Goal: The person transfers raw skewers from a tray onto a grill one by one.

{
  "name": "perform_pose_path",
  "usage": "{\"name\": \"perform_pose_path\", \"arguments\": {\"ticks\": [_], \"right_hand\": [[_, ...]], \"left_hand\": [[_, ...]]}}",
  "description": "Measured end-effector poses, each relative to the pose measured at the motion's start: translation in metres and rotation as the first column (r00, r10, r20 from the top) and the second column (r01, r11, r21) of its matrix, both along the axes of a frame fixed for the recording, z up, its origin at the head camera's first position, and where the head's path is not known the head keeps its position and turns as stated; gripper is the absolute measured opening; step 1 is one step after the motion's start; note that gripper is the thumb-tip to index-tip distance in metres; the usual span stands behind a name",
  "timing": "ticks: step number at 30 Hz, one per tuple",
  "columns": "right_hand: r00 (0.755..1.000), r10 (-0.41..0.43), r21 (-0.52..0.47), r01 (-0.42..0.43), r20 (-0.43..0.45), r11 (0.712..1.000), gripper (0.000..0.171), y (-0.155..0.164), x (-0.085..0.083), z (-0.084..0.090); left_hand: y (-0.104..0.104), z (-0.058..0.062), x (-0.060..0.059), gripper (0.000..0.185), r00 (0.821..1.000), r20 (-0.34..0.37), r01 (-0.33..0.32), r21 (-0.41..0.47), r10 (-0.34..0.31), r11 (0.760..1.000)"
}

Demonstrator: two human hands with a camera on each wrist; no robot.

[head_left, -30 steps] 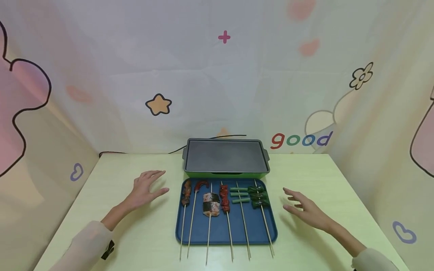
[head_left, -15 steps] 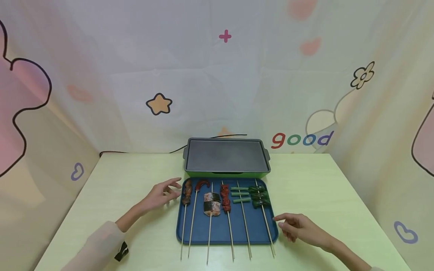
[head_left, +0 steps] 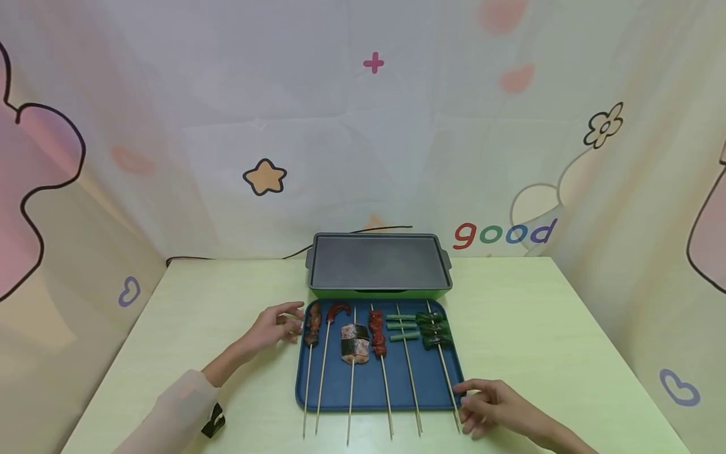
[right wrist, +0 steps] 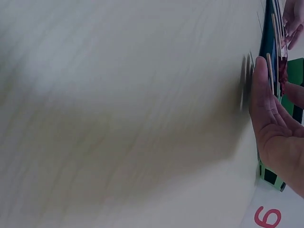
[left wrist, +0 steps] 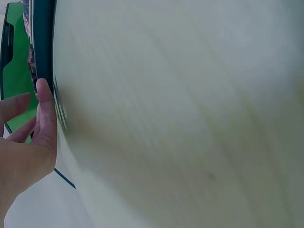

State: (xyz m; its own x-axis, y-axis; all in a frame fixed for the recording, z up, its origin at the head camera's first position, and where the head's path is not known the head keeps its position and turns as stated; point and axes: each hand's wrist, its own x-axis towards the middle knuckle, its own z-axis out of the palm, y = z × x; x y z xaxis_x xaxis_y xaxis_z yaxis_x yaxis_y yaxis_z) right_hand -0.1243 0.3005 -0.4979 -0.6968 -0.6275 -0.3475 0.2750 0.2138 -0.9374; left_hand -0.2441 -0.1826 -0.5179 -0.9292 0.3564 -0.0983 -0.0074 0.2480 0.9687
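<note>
A dark blue tray [head_left: 370,392] holds several skewers whose sticks overhang its front edge. By its left edge is my left hand [head_left: 269,329], nearest the brown meat skewer [head_left: 312,325], with the fingers loosely bent. In the left wrist view the thumb [left wrist: 46,111] lies close against the tray's side. My right hand [head_left: 492,407] is at the front right corner, beside the stick of the leafy green skewer [head_left: 434,330]. Its thumb and index finger stand apart in the right wrist view. Whether either hand touches the tray is hard to tell.
Directly behind the tray stands a green grill with a grey top plate [head_left: 379,261]. A black cord [head_left: 297,251] runs behind it along the curtain [head_left: 317,126]. Also on the tray are a red meat skewer [head_left: 377,331] and a green stalk skewer [head_left: 403,326].
My left hand has moved right to the tray's left edge. The right hand has come left and toward the front, reaching the tray's front right corner. Tray and skewers look unmoved.
</note>
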Motion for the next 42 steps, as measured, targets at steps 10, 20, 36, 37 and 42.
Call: {"name": "perform_pose_path", "arguments": {"ticks": [10, 20, 36, 37, 42], "right_hand": [[0.988, -0.022, -0.085, 0.036, 0.153, 0.996, 0.056, -0.007, 0.007, -0.007], [0.992, -0.030, -0.098, 0.042, 0.119, 0.994, 0.054, -0.007, 0.007, -0.008], [0.999, -0.047, -0.155, 0.050, 0.020, 0.987, 0.049, 0.001, 0.016, -0.012], [0.999, -0.040, -0.168, 0.041, 0.006, 0.985, 0.050, 0.002, 0.016, -0.013], [0.998, 0.022, -0.277, -0.036, -0.053, 0.960, 0.053, 0.003, 0.018, -0.016]], "left_hand": [[0.001, -0.009, 0.000, 0.056, 0.999, 0.042, 0.013, 0.040, -0.014, 0.999], [0.001, -0.006, -0.001, 0.057, 0.998, 0.040, 0.042, 0.028, -0.043, 0.999], [-0.001, -0.009, -0.002, 0.056, 0.998, 0.032, 0.056, 0.020, -0.057, 0.998], [-0.001, -0.008, -0.002, 0.056, 0.998, 0.028, 0.060, 0.020, -0.060, 0.998], [-0.001, -0.005, -0.001, 0.056, 0.998, 0.028, 0.061, 0.025, -0.061, 0.998]]}}
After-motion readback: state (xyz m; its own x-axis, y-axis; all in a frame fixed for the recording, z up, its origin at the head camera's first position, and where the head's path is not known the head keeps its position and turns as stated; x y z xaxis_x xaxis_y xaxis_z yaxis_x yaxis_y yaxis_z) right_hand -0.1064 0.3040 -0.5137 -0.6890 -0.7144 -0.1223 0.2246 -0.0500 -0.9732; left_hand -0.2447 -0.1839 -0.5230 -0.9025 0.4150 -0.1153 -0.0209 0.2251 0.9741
